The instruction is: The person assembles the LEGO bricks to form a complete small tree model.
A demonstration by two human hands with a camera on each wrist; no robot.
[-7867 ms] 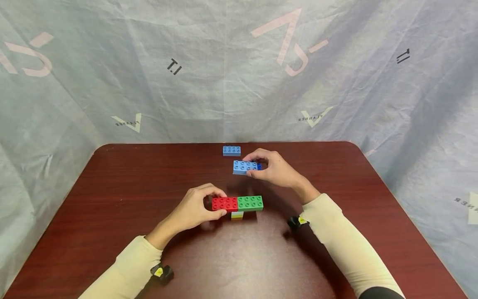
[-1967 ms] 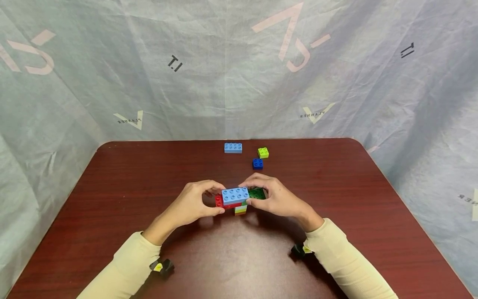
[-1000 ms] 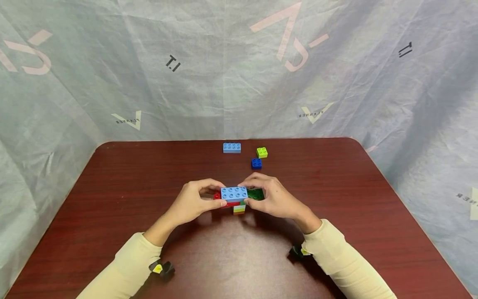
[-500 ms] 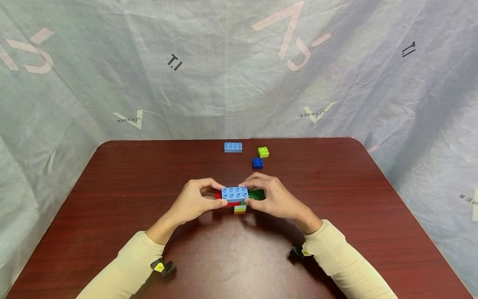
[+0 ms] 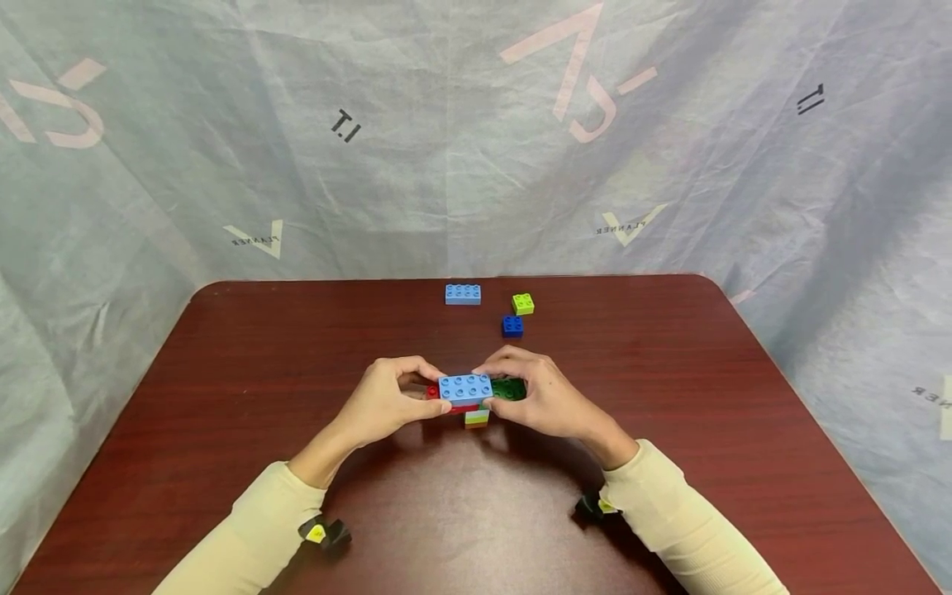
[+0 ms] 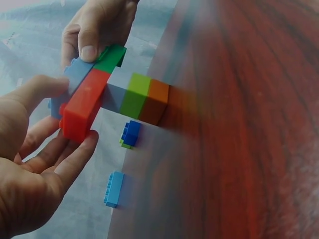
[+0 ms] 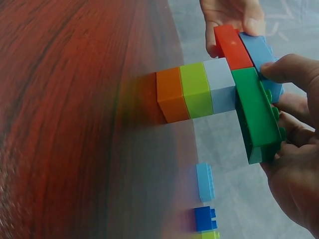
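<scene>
A light blue building brick lies across the joint of a red brick and a green brick, overlapping both. Beneath that joint a short column of pale grey, lime and orange bricks stands on the table. My left hand pinches the light blue brick's left end with the thumb, its other fingers round the red brick's side. My right hand pinches the light blue brick's right end, above the green brick. In the head view, both hands partly cover the red and green bricks.
Toward the far edge of the brown table lie another light blue brick, a small lime brick and a small dark blue brick. Grey printed cloth hangs behind the table.
Since the oldest frame, my right hand has brought the light blue brick from the back onto the red and green bricks. My left hand has shifted its thumb from the red brick to the blue.
</scene>
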